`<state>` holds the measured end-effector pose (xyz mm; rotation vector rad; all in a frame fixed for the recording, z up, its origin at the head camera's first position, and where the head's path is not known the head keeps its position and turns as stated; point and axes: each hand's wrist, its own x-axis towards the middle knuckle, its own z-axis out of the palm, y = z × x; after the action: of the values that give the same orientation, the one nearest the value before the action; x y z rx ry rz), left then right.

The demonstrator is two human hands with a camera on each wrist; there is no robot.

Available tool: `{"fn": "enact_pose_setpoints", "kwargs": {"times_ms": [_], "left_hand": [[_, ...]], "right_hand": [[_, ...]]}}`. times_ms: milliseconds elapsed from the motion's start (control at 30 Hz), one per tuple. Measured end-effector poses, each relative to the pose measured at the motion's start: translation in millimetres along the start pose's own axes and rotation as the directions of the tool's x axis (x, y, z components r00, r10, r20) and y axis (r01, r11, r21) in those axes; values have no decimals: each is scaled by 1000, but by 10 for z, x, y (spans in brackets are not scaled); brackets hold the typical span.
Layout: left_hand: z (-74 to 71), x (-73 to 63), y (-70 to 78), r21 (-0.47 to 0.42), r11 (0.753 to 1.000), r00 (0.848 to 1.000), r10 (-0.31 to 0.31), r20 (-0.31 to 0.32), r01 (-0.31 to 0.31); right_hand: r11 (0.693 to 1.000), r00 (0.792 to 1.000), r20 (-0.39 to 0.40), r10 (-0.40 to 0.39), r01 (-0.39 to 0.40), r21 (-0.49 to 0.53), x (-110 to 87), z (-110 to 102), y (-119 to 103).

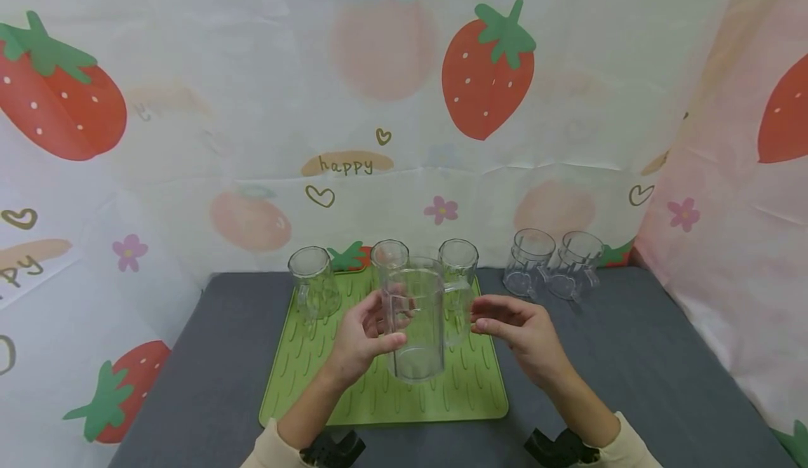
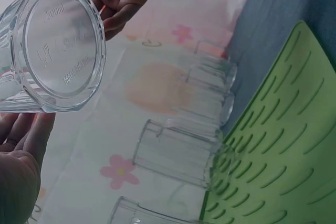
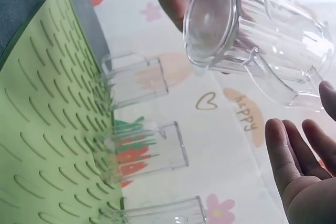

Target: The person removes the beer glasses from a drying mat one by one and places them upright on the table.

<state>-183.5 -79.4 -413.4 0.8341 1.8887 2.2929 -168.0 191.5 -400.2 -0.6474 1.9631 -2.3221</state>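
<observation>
A clear plastic mug [image 1: 415, 324] is held up over a green ridged mat [image 1: 391, 412], its handle [image 3: 273, 85] turned to the right. My left hand [image 1: 360, 345] grips the body from the left, the thumb across its near side. Beside the handle is my right hand [image 1: 527, 331], fingers loosely bent and spread; in the right wrist view its thumb tip overlaps the handle's end while the other fingers stand apart from it. The mug's base, with "500ml" moulded in, faces the left wrist camera. No contents show inside.
Toward the mat's back stand a left mug [image 1: 315, 285], a middle mug [image 1: 389, 252] and a right mug [image 1: 459, 252], all clear. Two more clear mugs [image 1: 529, 261] stand on the grey table [image 1: 587, 356] at the back right. A strawberry-print cloth [image 1: 391, 117] hangs behind.
</observation>
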Motion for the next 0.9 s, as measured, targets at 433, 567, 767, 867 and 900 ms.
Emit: {"fn": "enact_pose_setpoints", "kwargs": {"times_ms": [433,567,767,867,900], "left_hand": [[21,-31,-74,60,997,997,55,48,-58],[23,-29,-84,73,995,997,61,53,-65],[22,-33,-86,51,996,994,73,76,-77],[22,-40,-90,62,995,994,73,86,-79],[22,-42,-92,68,995,994,69,88,-75]], "right_hand": [[998,996,74,-42,38,58,28,19,-3],[997,996,83,-44,38,67,37,26,-6],[995,992,108,-63,53,89,44,21,-1],[995,990,123,-73,63,82,40,7,6],[995,989,126,-74,64,78,38,2,7]]}}
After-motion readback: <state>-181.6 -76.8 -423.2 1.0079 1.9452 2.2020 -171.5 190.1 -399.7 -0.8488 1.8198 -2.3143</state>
